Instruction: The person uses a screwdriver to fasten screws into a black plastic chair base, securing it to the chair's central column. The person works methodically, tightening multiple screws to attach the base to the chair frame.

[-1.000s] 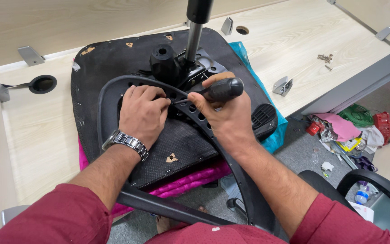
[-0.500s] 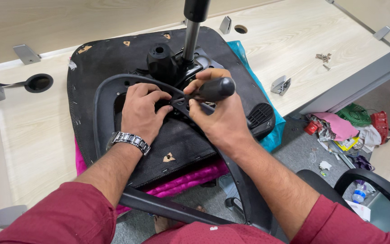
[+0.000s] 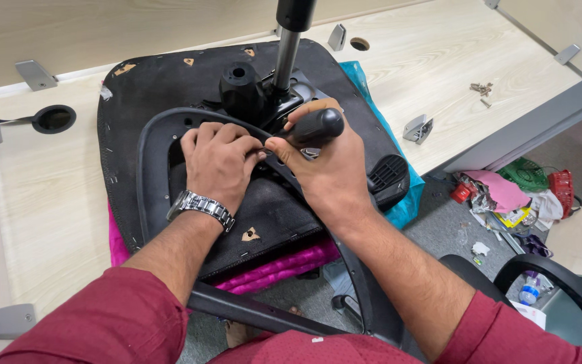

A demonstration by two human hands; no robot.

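Observation:
An upturned black chair seat (image 3: 149, 87) lies on a light wooden desk (image 3: 55, 195), its gas-lift column (image 3: 287, 54) pointing up. My right hand (image 3: 328, 168) is shut on a black-handled screwdriver (image 3: 312, 127), the tip hidden near the mechanism plate. My left hand (image 3: 218, 162), with a metal wristwatch, rests fingers-down on the black armrest loop (image 3: 144, 175) and seat underside beside the tip. Whether it pinches anything is hidden.
Pink (image 3: 271, 269) and teal (image 3: 399, 202) fabric lie under the seat. Loose screws (image 3: 481, 88) and metal brackets (image 3: 417, 127) sit on the desk at right. Litter (image 3: 506, 195) and a bottle (image 3: 528, 291) lie on the grey floor beside another black chair (image 3: 560, 283).
My right hand with the screwdriver has shifted slightly left, closer to my left hand. The screwdriver handle has tilted. The view has drifted a little.

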